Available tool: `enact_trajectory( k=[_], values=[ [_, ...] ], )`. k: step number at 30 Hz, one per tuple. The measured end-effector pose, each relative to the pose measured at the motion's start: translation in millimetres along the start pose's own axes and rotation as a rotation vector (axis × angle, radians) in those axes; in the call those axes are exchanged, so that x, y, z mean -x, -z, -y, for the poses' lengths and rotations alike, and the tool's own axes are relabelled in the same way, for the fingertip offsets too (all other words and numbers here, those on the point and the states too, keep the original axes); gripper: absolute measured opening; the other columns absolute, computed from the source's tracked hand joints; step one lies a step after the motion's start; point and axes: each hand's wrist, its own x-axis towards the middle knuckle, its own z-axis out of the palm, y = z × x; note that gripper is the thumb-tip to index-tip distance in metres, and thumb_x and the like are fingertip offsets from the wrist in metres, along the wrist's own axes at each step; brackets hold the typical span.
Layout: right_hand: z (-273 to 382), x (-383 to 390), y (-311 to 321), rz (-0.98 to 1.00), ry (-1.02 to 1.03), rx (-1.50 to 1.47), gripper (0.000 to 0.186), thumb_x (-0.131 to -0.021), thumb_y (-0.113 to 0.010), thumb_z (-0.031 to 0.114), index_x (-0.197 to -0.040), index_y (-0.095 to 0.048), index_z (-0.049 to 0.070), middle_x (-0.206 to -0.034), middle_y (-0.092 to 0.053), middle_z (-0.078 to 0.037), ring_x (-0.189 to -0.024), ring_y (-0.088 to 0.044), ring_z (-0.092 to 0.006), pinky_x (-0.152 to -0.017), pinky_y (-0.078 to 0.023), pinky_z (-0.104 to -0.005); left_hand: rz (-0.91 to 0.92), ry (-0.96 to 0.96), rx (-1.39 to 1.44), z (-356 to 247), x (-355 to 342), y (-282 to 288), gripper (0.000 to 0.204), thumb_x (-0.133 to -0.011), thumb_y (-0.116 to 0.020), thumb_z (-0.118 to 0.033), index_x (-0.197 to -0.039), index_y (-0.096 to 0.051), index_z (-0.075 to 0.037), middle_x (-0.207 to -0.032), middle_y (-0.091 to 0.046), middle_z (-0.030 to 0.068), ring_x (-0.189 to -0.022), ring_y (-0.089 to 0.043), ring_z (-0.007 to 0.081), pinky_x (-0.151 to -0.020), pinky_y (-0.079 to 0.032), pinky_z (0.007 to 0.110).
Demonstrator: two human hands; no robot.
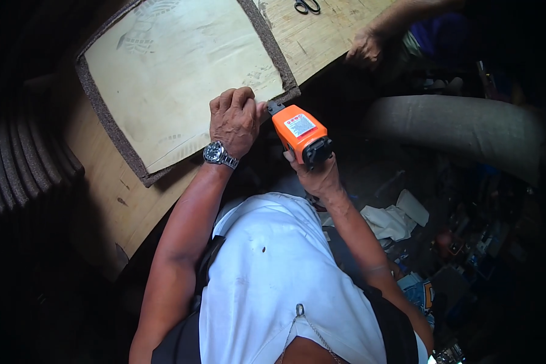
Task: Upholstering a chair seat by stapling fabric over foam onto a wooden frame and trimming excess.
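A pale board point(173, 67) with brown-grey fabric folded round its rim lies on the wooden table point(312, 42). My left hand point(233, 124), wearing a steel watch, grips the board's near edge close to its right corner, fingers curled on top. My right hand point(318, 176) is closed on the handle of an orange-and-black staple gun point(294, 127). The gun's nose rests at the fabric edge, just right of my left fingers; whether it touches is unclear.
Stacked fabric-covered panels point(24, 151) stand at left. Scissors point(307, 6) lie on the table. Another person's hand point(364, 45) is at the table edge, upper right. A grey roll point(443, 127) and white scraps point(391, 221) sit below at right.
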Motion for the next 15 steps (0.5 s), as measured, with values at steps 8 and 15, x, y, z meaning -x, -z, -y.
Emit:
enact_trajectory(
  k=[8, 15],
  values=[
    [31.1, -14.0, 23.7, 0.107, -0.075, 0.058, 0.030, -0.092, -0.076, 0.025, -0.103, -0.069, -0.002, -0.073, -0.070, -0.014, -0.072, -0.071, -0.0163, -0.067, -0.054, -0.0355, 0.183, -0.202, -0.141, 15.6, 40.9, 58.1, 0.027, -0.093, -0.066, -0.038, -0.092, -0.065, -0.011, -0.105, -0.053, 0.0045, -0.102, -0.053, 0.0214, -0.092, -0.040, 0.040],
    [44.7, -27.4, 25.6, 0.186, -0.215, 0.180, 0.027, -0.089, -0.078, 0.020, -0.102, -0.071, -0.002, -0.078, -0.072, -0.016, -0.077, -0.074, -0.0189, -0.067, -0.055, -0.0358, 0.328, -0.349, -0.040, 42.0, 29.2, 45.8, 0.020, -0.085, -0.071, -0.028, -0.087, -0.063, -0.010, -0.106, -0.054, 0.0047, -0.103, -0.055, 0.0224, -0.091, -0.044, 0.037]
  ],
)
